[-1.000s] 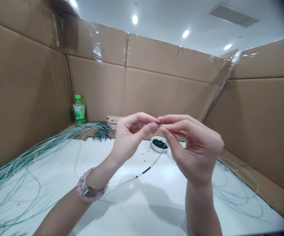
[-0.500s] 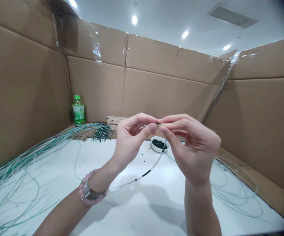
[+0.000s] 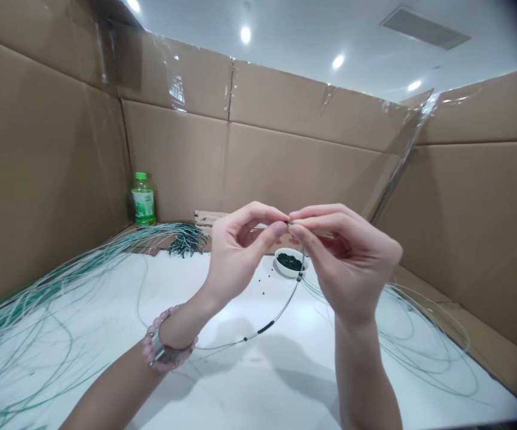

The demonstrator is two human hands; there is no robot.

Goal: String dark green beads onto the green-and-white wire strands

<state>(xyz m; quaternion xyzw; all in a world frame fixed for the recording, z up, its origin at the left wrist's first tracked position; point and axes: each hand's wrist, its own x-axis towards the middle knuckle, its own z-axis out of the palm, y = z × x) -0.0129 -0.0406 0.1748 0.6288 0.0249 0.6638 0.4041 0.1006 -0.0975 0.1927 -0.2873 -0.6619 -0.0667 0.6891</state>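
My left hand [image 3: 236,254] and my right hand [image 3: 352,263] meet fingertip to fingertip above the table, both pinched. A tiny dark piece [image 3: 288,223] shows between the tips; its kind is too small to tell. From under my right fingers a thin pale cord [image 3: 287,303] hangs down and curves left towards my left wrist. Threaded on it are a black bead [image 3: 245,339], a longer black section [image 3: 265,327] and a dark cluster [image 3: 300,276]. Behind the hands stands a small white bowl [image 3: 277,267] with many tiny dark beads [image 3: 291,261].
Loose green and white cords [image 3: 61,292] spread over the left side, their dark bunched ends [image 3: 187,240] at the back. More cords [image 3: 437,364] curl on the right. A green bottle [image 3: 143,200] stands in the back left corner. Cardboard walls [image 3: 312,161] enclose the white table [image 3: 249,388].
Both hands stay pinched together and have risen very slightly. The hanging cord has swung a little, with its dark cluster shifting slightly right and its longer black section lower.
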